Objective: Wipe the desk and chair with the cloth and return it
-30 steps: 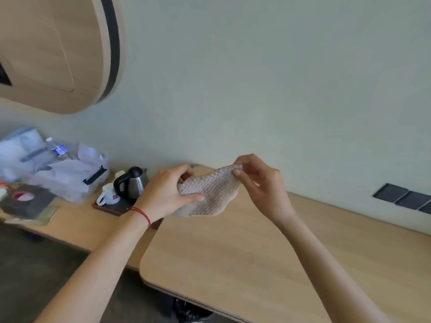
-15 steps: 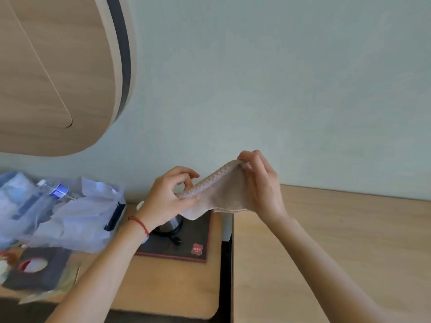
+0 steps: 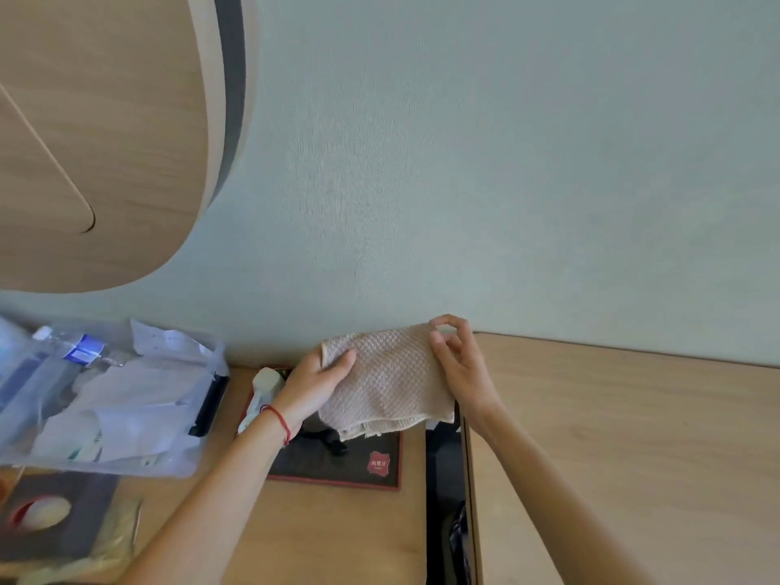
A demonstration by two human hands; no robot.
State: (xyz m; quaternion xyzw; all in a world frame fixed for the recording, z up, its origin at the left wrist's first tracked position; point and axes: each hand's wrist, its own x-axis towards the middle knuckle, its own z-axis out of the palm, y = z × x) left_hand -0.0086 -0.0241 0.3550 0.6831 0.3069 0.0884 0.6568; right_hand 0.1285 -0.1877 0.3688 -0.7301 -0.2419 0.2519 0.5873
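A beige waffle-textured cloth [image 3: 386,384] hangs spread between both hands, above the dark tray and the gap between two wooden surfaces. My left hand [image 3: 314,384], with a red string on the wrist, grips the cloth's upper left corner. My right hand [image 3: 460,365] pinches the upper right corner. The light wooden desk [image 3: 624,458] stretches to the right, below my right forearm. No chair is in view.
A dark tray with a red border [image 3: 363,466] lies on the lower wooden counter [image 3: 337,538], with a white cup [image 3: 264,388] behind my left wrist. A clear plastic bag with a water bottle and papers [image 3: 109,399] lies left. A dark tissue box [image 3: 46,513] sits bottom left. A wooden cabinet [image 3: 97,133] hangs upper left.
The view has swung left and down towards the counter. Both hands have pulled the bunched cloth apart, so it now hangs flat and spread wide between them.
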